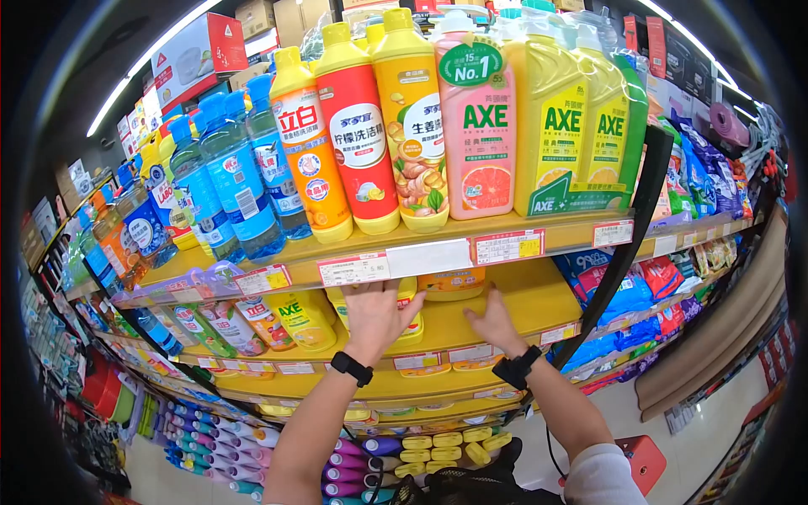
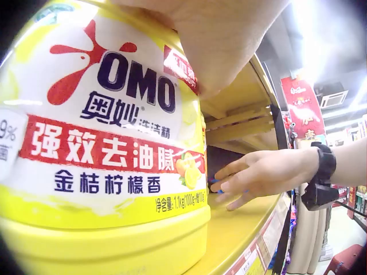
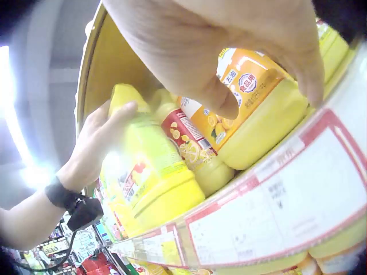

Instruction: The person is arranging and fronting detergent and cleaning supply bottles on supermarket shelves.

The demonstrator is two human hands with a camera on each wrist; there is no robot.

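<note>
A yellow OMO dish soap bottle point(image 2: 109, 189) stands upright on the second shelf. My left hand point(image 1: 380, 316) holds its upper part, the thumb along the near side in the right wrist view; the cap is hidden under the hand. To its right sits a larger dish soap bottle with an orange label point(image 3: 261, 123). My right hand point(image 1: 498, 324) reaches in over the shelf beside that bottle, fingers extended and loosely bent, nothing in its grasp. Between the two stands a slimmer bottle with a red label point(image 3: 186, 134).
Above both hands runs the upper shelf edge with price tags point(image 1: 429, 255), carrying tall dish soap bottles point(image 1: 358, 126). Yellow AXE bottles point(image 1: 300, 320) stand left of the left hand. A black shelf post point(image 1: 619, 244) rises at the right, with bagged detergents point(image 1: 619, 282) beyond it.
</note>
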